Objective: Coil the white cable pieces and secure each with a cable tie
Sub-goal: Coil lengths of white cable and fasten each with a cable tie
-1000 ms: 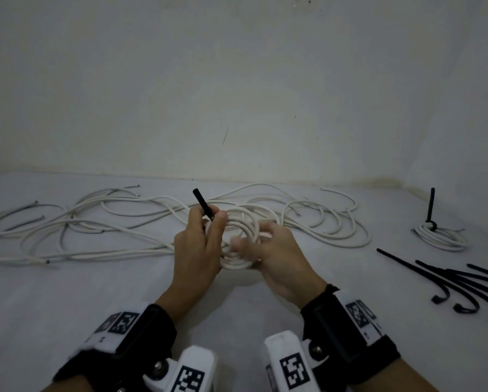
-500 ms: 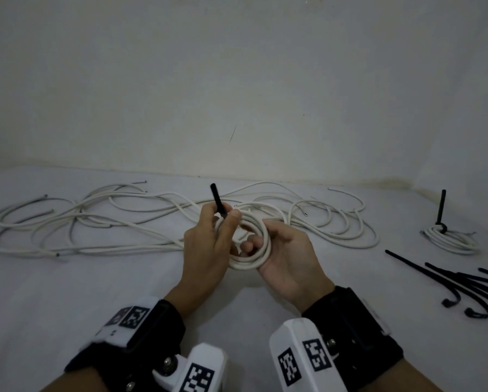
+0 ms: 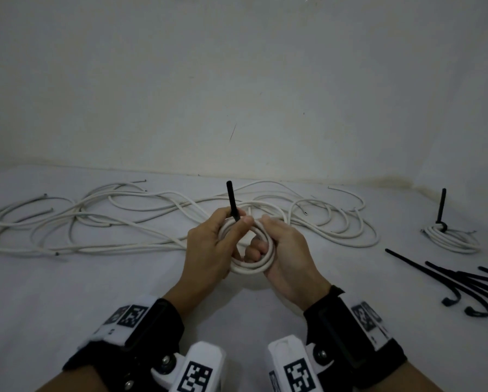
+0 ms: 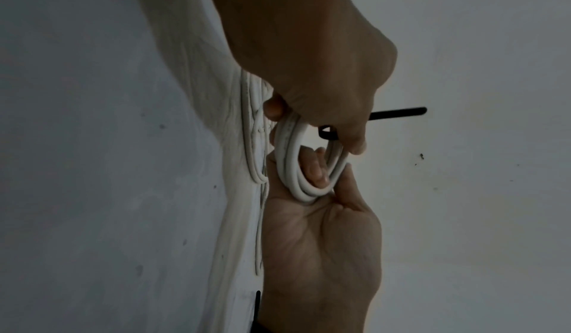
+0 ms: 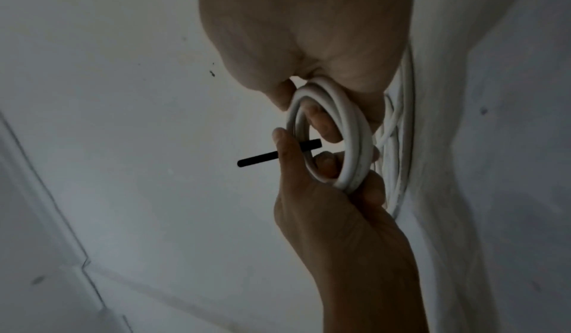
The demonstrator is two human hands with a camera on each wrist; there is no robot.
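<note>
Your left hand (image 3: 208,244) pinches the black cable tie (image 3: 233,200) against the top of the small white coil (image 3: 252,263), thumb and forefinger curled round both, with the tie's free end standing up above your knuckles. Your right hand (image 3: 286,254) grips the coil's other side, fingers hooked through its middle. The coil hangs between your hands, just above the white surface (image 3: 95,292) and in front of the loose white cables (image 3: 123,222) that are not yet coiled. The main risk, as I judge it, is the coil springing open: its turns are held only by your two grips, so easing either hand to feed the tie could let a loop slide out. The tie may also slip round or catch only some of the turns if you thread it blind behind your thumb. From the wrist views I cannot tell whether the tie's tail is in its head yet, so check before pulling. One finished coil (image 3: 450,239) and the spare ties (image 3: 463,281) lie well apart on your right.
</note>
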